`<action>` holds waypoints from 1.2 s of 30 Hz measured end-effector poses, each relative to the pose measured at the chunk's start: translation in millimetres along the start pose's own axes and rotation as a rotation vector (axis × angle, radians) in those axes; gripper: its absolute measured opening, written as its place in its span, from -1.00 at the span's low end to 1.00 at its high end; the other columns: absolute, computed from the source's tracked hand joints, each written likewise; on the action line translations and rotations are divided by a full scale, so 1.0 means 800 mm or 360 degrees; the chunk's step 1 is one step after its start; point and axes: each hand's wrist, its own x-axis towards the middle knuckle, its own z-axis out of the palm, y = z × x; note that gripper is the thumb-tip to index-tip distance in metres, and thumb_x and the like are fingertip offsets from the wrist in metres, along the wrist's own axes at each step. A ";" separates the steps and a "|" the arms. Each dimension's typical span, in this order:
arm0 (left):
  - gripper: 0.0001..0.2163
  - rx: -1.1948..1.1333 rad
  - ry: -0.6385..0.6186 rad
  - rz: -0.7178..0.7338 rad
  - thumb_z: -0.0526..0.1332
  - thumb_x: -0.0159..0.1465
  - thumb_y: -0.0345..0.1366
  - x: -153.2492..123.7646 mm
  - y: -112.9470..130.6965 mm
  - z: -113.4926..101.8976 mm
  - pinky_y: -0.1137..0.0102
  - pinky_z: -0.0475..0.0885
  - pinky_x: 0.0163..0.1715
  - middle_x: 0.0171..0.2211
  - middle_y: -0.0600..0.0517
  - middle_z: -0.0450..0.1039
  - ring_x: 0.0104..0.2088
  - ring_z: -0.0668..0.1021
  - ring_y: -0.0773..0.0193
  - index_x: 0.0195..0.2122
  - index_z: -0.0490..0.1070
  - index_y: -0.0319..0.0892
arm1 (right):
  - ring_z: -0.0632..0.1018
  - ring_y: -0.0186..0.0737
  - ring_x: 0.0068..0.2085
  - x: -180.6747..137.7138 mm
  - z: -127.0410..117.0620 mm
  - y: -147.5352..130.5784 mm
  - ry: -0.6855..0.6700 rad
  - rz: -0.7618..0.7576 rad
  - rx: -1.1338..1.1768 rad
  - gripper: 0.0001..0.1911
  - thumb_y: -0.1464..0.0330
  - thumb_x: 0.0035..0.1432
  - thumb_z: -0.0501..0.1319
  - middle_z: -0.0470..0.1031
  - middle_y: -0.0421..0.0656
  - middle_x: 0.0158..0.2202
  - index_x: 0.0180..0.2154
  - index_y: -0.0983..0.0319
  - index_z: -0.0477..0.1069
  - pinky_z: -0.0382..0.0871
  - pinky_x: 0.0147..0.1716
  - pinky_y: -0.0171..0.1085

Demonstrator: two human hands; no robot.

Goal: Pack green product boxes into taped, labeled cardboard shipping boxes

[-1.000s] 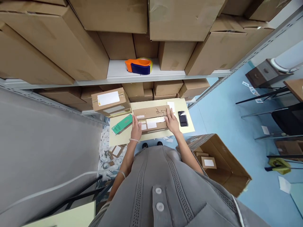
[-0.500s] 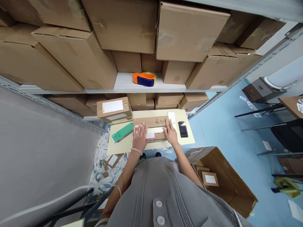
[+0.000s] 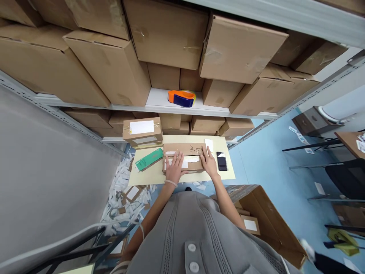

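Head view, counts on the table (image 3: 142,176): one brown box (image 3: 182,148) under my hands, one green box (image 3: 149,159), one phone (image 3: 222,161), one white slip (image 3: 209,144)
Brown box: lies flat in the middle of the table, its long side along the near edge and a little in from it; dark handwriting on the far strip of its top, toward the right end; white labels nearer me, partly under my fingers, so I cannot count them
Green box: one, slanted, between the brown box and the table's left edge
Phone: one, near the table's right edge
White slip: one, by the far edge, just beyond the brown box's right end
Labelled carton (image 3: 142,131): one, at the far left corner, jutting past the left edge
Tape dispenser (image 3: 181,98): one, orange and dark blue, on the shelf (image 3: 159,97) above the far edge
Left hand (image 3: 174,169): open, palm down, fingers spread over the left half of the top, gripping nothing
Right hand (image 3: 209,163): open, fingers laid on the right end, pointing to the far edge, no grip
Arms: both stretched forward from my sides, the left wrist wearing one white band (image 3: 171,183)
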 end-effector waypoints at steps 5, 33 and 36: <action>-0.34 -0.0087 0.0061 0.0012 0.07 0.34 0.01 -0.001 0.001 0.003 -0.23 -0.41 0.29 0.38 -0.14 0.01 0.40 0.02 -0.04 0.40 -0.04 -0.12 | 0.27 0.00 0.30 0.063 -0.045 -0.019 0.0224 -0.0123 0.0056 -0.46 0.17 0.38 -0.12 0.13 -0.01 0.36 0.29 0.19 0.20 0.19 0.23 -0.01; -0.35 -0.0012 0.0043 0.0007 0.09 0.32 0.01 0.000 -0.007 0.005 -0.23 -0.30 0.32 0.37 -0.12 0.02 0.40 0.01 0.00 0.39 0.01 -0.10 | 0.52 -0.04 -0.13 0.284 -0.115 -0.143 0.0098 -0.0444 0.0344 -0.62 0.12 0.30 0.09 0.56 -0.01 -0.15 -0.08 0.27 0.42 0.35 -0.09 -0.16; -0.34 -0.0086 0.0018 0.0001 0.09 0.33 0.00 0.001 -0.007 -0.001 -0.22 -0.35 0.31 0.37 -0.15 0.04 0.40 0.02 -0.02 0.39 0.00 -0.11 | 0.50 -0.15 -0.24 0.225 -0.129 -0.099 -0.0063 -0.0249 0.0968 -0.47 -0.08 0.22 0.05 0.54 -0.13 -0.30 -0.23 0.25 0.45 0.37 -0.20 -0.25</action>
